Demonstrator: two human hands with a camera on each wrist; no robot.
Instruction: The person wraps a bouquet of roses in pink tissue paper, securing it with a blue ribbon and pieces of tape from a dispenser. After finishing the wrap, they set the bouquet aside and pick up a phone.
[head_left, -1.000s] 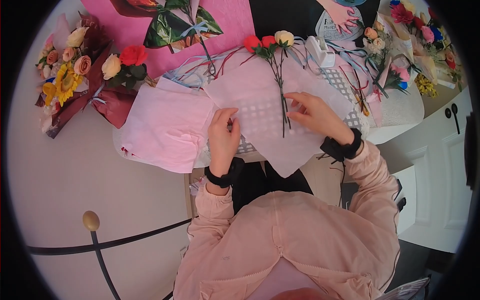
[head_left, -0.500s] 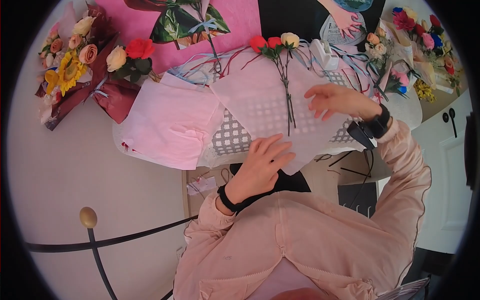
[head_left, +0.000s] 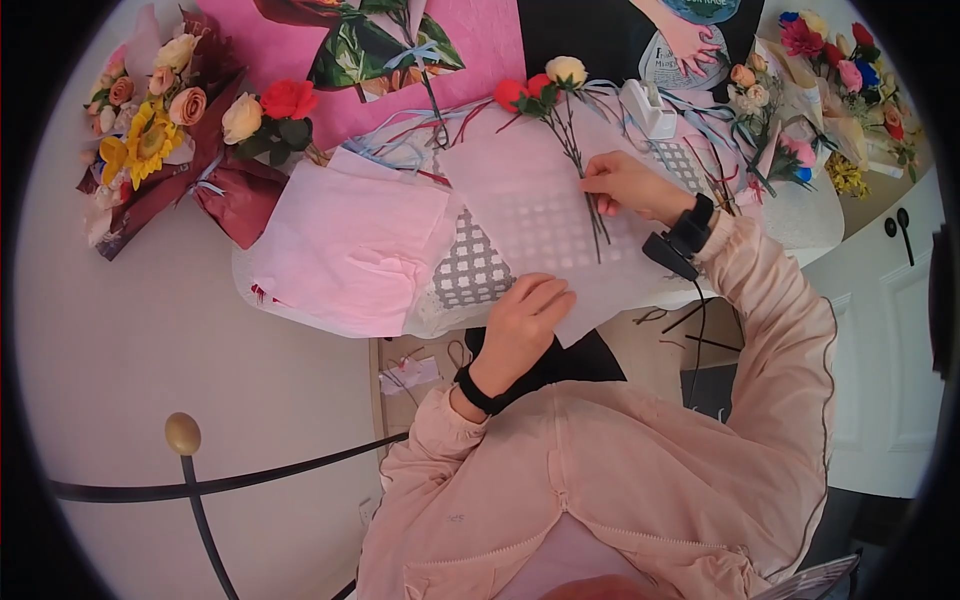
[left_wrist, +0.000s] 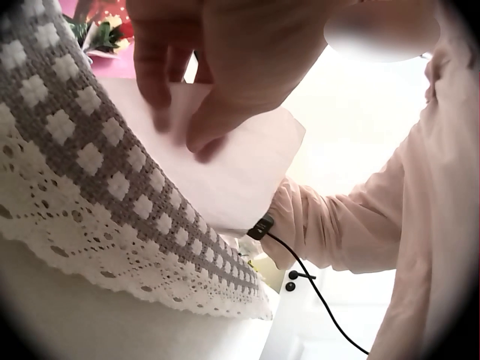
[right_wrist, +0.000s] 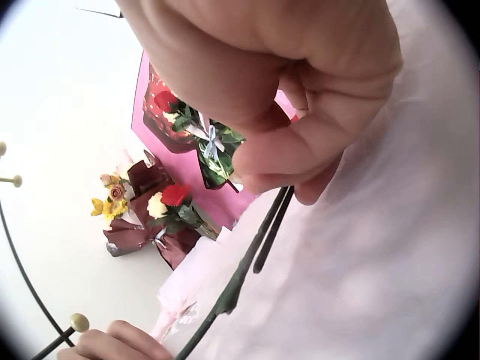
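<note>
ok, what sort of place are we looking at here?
Probably a home room or small studio used for flower work: long-stemmed red and cream roses on a thin pale pink sheet, a bouquet in dark red wrapping at the left, and a white panelled door suggesting a home.

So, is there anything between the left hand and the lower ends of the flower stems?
Nothing visible: only bare pale sheet shows between the left hand and the lower ends of the flower stems. The right hand pinches them higher up.
</note>
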